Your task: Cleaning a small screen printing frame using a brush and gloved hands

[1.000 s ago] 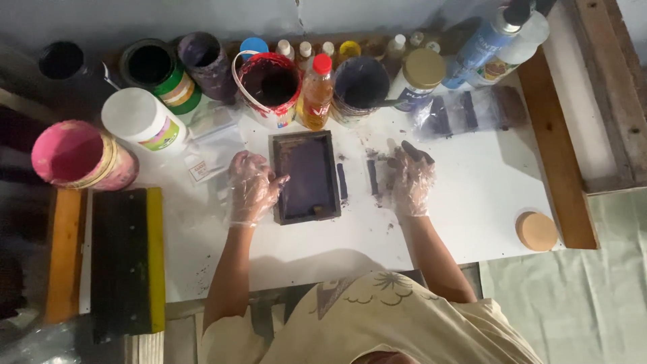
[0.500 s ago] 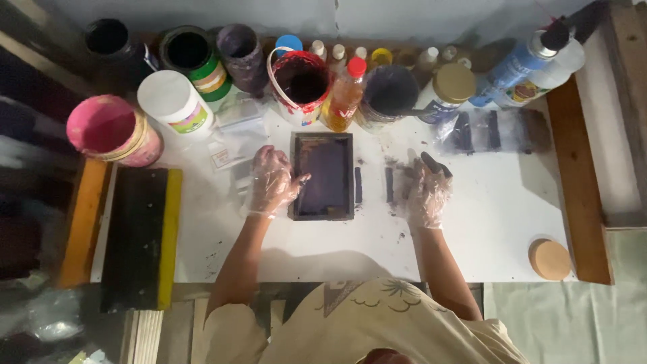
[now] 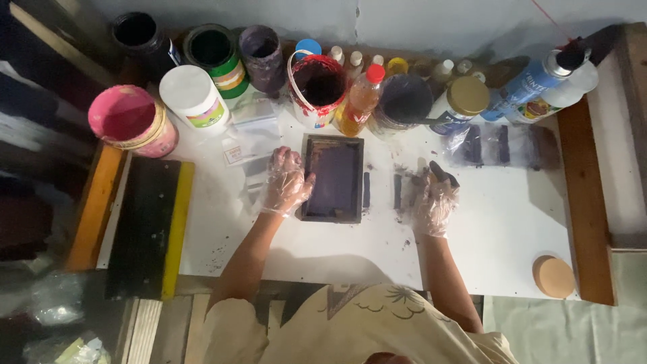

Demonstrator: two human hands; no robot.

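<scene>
A small dark wooden frame with a purple screen lies flat on the white table. My left hand, in a thin clear glove, rests on the frame's left edge. My right hand, also gloved and stained dark at the fingertips, lies flat on the table to the right of the frame, fingers spread. Two short dark strips lie on the table between the frame and my right hand.
Several paint tubs, jars and bottles line the back edge, among them a pink tub and a red-rimmed bucket. A black and yellow squeegee lies at the left. Plastic bags of dark pieces sit at the right. A round cork lid lies near the front right corner.
The view has shifted a little; both hands keep their places at the frame and on the table.
</scene>
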